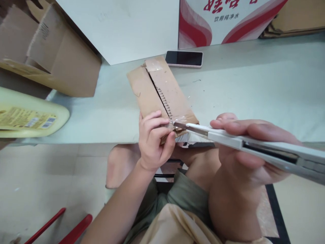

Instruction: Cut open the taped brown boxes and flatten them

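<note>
A small brown cardboard box (177, 88) lies tilted on the table, its near end at the table's front edge. A dark slit runs along the seam between its top flaps, with torn corrugation on one side and clear tape at both ends. My left hand (154, 140) grips the near left corner, fingers on top and thumb at the near end. In my right hand (251, 149) is a white utility knife (225, 138), its blade out. The blade tip touches the taped near end of the seam, close to my left fingertips.
A phone (184, 58) lies behind the box on the pale green table (228, 88). Large cartons, an open brown one (76, 64) and a red-and-white one (228, 23), stand behind. A yellow bottle (33, 113) lies at the left. Flat cardboard (299, 20) is stacked back right.
</note>
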A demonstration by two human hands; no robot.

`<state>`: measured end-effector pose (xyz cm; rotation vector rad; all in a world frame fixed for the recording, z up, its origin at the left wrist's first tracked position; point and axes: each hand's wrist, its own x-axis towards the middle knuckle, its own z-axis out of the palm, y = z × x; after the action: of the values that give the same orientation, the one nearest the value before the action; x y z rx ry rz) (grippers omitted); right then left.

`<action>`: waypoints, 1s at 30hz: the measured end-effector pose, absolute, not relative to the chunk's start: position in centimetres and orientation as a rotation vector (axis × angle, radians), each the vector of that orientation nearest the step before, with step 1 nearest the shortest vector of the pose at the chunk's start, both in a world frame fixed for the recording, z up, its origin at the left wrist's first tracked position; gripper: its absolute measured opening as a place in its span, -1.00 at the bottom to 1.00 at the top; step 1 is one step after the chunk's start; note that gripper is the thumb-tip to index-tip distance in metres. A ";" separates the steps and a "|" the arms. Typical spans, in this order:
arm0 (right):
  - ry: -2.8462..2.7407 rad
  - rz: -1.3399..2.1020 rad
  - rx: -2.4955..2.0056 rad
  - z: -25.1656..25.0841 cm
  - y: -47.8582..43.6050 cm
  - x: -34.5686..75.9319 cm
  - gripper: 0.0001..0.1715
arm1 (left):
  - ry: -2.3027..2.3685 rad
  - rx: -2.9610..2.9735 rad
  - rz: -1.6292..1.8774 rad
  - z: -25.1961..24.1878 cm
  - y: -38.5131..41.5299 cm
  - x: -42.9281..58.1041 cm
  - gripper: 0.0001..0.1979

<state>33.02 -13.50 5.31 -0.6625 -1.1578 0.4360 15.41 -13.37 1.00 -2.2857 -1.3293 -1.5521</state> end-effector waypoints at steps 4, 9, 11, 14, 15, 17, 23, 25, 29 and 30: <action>-1.180 0.420 -0.679 5.2 -13.4 33.0 -0.70 | -1.295 -2.242 -1.601 0.6 -13.2 15.7 -0.92; -1.166 0.397 -0.637 5.0 -13.3 32.9 -0.67 | -1.310 -2.196 -1.605 0.4 -13.1 15.9 -0.86; -1.181 0.420 -0.646 4.9 -13.3 32.9 -0.67 | -1.318 -2.193 -1.590 0.4 -13.1 15.9 -0.86; -1.288 0.419 -0.640 4.8 -13.2 33.1 -0.62 | -1.330 -2.200 -1.567 0.3 -13.2 15.9 -0.86; -1.317 0.408 -0.638 4.8 -13.2 33.2 -0.61 | -1.336 -2.201 -1.561 0.3 -13.2 15.9 -0.87; -1.327 0.401 -0.638 4.9 -13.1 33.1 -0.62 | -1.344 -2.197 -1.559 0.3 -13.2 15.9 -0.88; -1.246 0.516 -0.651 5.1 -13.2 32.7 -0.71 | -1.336 -2.178 -1.590 0.3 -13.1 16.1 -0.90; -1.310 0.560 -0.626 5.0 -13.1 32.8 -0.73 | -1.336 -2.174 -1.598 0.2 -13.1 16.1 -0.90; -1.373 0.575 -0.533 4.6 -12.5 32.9 -0.72 | -1.333 -2.168 -1.619 0.2 -13.0 16.2 -0.88; -1.360 0.578 -0.528 4.5 -12.4 32.9 -0.72 | -1.335 -2.166 -1.618 0.2 -13.0 16.1 -0.87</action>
<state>32.88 -12.42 4.55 -0.5279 -1.3602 0.5781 16.15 -13.01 0.19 -2.1665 -1.3346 -1.6178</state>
